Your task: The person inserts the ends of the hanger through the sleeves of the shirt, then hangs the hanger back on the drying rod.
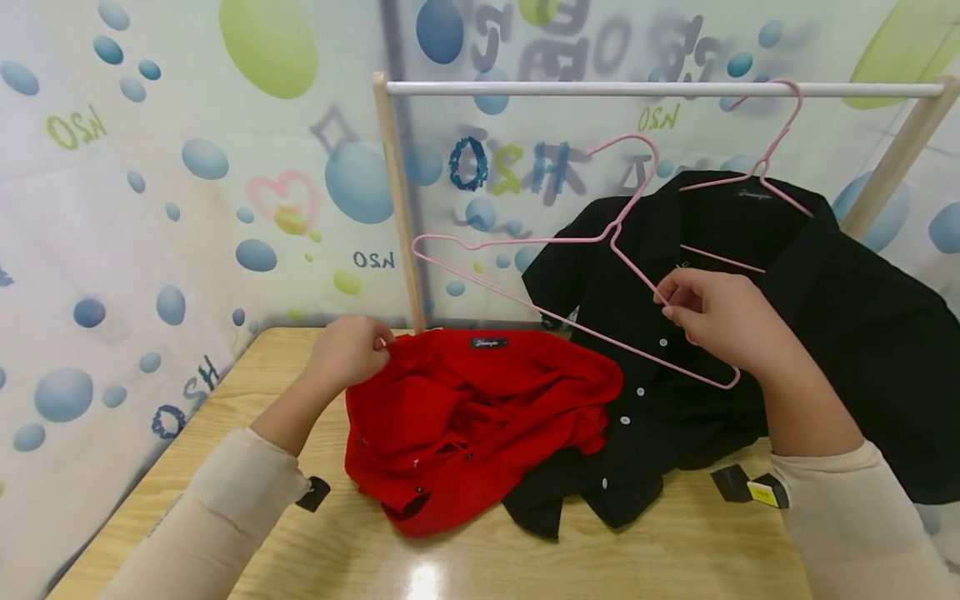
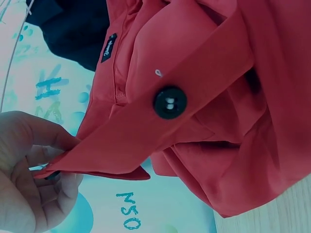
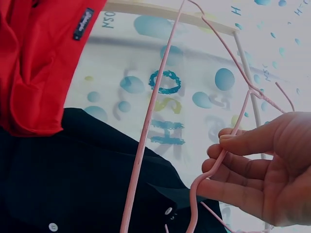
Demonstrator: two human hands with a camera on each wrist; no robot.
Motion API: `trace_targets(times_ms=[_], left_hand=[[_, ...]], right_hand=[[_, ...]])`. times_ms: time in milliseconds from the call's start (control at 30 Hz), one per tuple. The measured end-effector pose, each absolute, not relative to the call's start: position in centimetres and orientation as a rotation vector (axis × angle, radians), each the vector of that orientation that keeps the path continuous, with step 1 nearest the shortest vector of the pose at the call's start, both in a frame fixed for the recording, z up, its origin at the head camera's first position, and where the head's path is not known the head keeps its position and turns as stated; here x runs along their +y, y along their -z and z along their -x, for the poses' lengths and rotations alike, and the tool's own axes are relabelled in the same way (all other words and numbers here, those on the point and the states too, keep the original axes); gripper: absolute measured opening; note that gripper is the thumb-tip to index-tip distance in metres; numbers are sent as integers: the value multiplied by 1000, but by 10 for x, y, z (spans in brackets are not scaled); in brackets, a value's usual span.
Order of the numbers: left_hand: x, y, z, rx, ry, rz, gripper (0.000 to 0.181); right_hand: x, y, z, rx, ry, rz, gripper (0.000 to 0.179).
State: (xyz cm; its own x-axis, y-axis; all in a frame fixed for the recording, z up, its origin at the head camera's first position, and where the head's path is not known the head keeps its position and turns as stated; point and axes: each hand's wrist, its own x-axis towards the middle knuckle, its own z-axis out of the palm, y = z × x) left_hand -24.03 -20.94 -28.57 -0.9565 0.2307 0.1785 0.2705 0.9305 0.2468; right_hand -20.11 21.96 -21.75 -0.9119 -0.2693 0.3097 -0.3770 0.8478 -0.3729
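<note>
My left hand (image 1: 348, 350) pinches the upper left edge of a red shirt (image 1: 427, 408), which lies bunched on the table with its neck label facing up. In the left wrist view, that hand (image 2: 39, 170) grips a red band with a dark button (image 2: 170, 102). A pink hanger (image 1: 525, 296) is in my right hand (image 1: 720, 317), pinched along its right shoulder, bare and tilted. Its hook points up, below the rack's bar. The right wrist view shows thumb and fingers (image 3: 233, 150) around the pink hanger wire (image 3: 199, 182).
A black shirt (image 1: 862, 333) hangs on a second pink hanger (image 1: 783, 137) from the rack's white bar (image 1: 600, 89); its lower part lies on the wooden table (image 1: 300, 542). Wooden posts (image 1: 401, 208) hold the bar. Behind is a patterned curtain (image 1: 187, 250).
</note>
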Motion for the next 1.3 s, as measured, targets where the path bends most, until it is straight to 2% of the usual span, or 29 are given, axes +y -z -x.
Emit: trace_targets(times_ms=[767, 1067, 1300], left_hand=[[-204, 280, 223, -2815, 423, 377, 21], [-191, 275, 210, -2700, 395, 418, 25], [-174, 278, 198, -2609, 444, 458, 20]], right_hand=[[211, 269, 186, -2811, -555, -623, 15], [186, 289, 191, -2821, -490, -682, 14], [164, 304, 192, -2827, -581, -724, 18]])
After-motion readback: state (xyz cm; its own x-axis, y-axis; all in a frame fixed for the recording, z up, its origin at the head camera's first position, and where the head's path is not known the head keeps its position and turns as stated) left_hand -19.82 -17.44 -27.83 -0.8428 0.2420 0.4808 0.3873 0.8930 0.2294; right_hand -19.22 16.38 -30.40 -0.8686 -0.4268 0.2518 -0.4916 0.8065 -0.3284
